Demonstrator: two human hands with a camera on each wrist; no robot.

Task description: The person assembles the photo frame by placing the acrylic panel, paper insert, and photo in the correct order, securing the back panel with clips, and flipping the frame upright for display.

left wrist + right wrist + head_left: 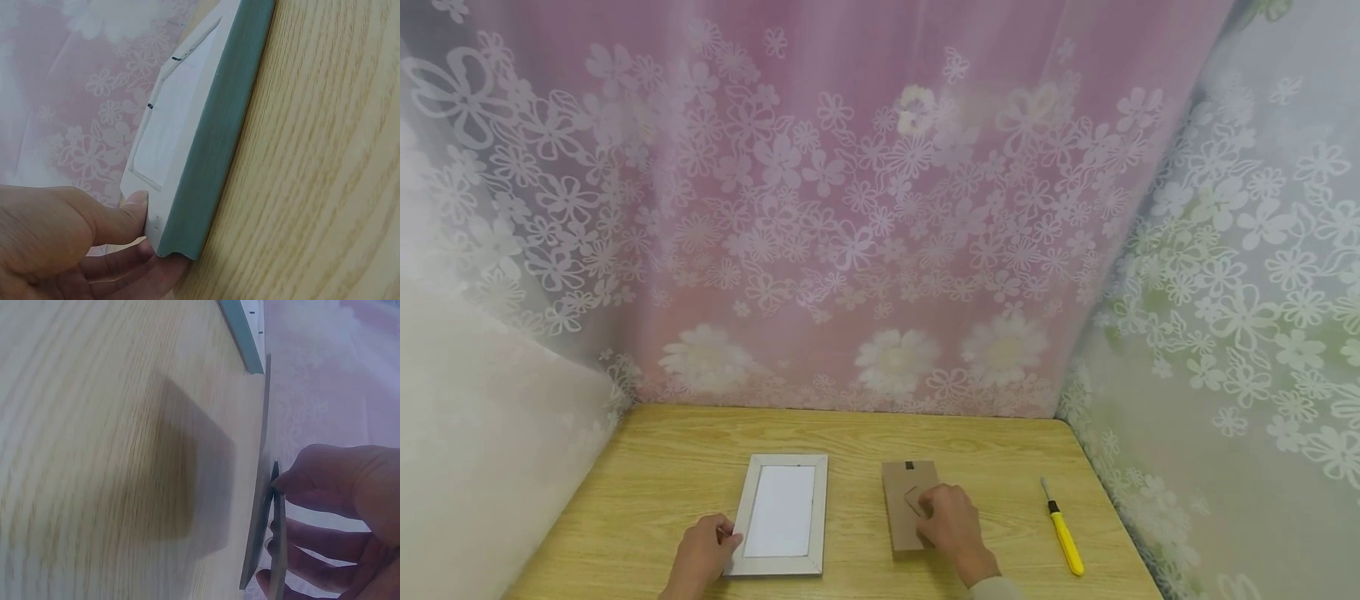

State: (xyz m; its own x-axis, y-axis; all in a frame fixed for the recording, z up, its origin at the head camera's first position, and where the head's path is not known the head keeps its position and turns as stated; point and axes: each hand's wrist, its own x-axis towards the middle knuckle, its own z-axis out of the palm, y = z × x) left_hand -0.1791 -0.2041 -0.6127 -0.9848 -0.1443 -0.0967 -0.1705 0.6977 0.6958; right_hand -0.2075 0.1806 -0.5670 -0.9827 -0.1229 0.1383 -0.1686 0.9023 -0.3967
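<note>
A picture frame [816, 517] with a white face and a green outer edge, seen in the left wrist view, lies on the table at left of centre. At its near left corner my left hand [702, 550] grips it, thumb on the face and fingers under the edge. To the right is a brown backing board [904, 529] with a black tab at its far end. My right hand [951, 525] pinches the flap-like stand on this board between thumb and fingers. In the right wrist view the board [257, 519] appears edge-on, its shadow falling on the table.
A screwdriver [1064, 537] with a yellow handle lies on the right part of the wood-grain table [700, 442]. Flowered curtains [850, 250] hang behind the table and along both sides.
</note>
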